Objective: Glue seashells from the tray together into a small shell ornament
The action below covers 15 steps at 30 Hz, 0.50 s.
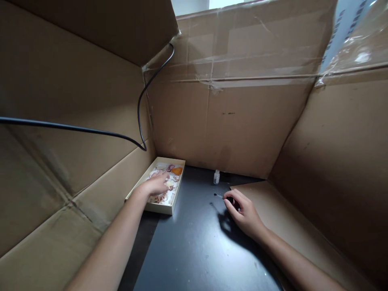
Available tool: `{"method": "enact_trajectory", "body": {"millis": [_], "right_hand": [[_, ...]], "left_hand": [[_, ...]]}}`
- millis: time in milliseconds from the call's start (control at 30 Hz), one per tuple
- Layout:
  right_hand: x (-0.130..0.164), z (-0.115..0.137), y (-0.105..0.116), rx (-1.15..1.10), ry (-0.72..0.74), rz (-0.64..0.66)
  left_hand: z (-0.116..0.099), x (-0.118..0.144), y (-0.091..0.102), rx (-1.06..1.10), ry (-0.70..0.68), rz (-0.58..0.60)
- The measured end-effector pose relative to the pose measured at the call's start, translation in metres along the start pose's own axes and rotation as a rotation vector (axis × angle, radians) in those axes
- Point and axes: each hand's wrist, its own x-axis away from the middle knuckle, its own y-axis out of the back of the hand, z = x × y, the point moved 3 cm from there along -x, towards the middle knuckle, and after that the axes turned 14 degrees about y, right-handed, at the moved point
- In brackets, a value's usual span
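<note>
Left hand [156, 185] rests fingers-down among seashells [165, 190] in a shallow cream box [169, 208]; whether it grips one cannot be told. Right hand [242, 212] pinches a small brush [222, 197] over the black tabletop [194, 242]. Open vial [216, 177] stands just beyond. Risk: the brush hand could topple the vial or drip.

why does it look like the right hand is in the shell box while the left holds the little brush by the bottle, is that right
No, the hands are swapped. In the head view the left hand reaches into the shell box, and the right hand holds the little brush near the bottle.
</note>
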Motion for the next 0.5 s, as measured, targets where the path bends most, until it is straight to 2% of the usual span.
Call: {"method": "enact_trajectory", "body": {"millis": [133, 233, 367, 500], "right_hand": [[0.0, 0.0, 0.0, -0.001, 0.016, -0.007], [0.0, 0.0, 0.0, -0.004, 0.009, -0.005], [0.0, 0.0, 0.0, -0.011, -0.007, 0.003], [-0.001, 0.0, 0.0, -0.011, 0.003, -0.003]], "left_hand": [[0.005, -0.003, -0.001, 0.019, 0.061, -0.018], [0.008, -0.006, -0.002, 0.027, 0.051, -0.032], [0.011, -0.007, -0.002, -0.024, 0.025, 0.013], [0.015, -0.004, 0.002, -0.036, 0.057, 0.042]]}}
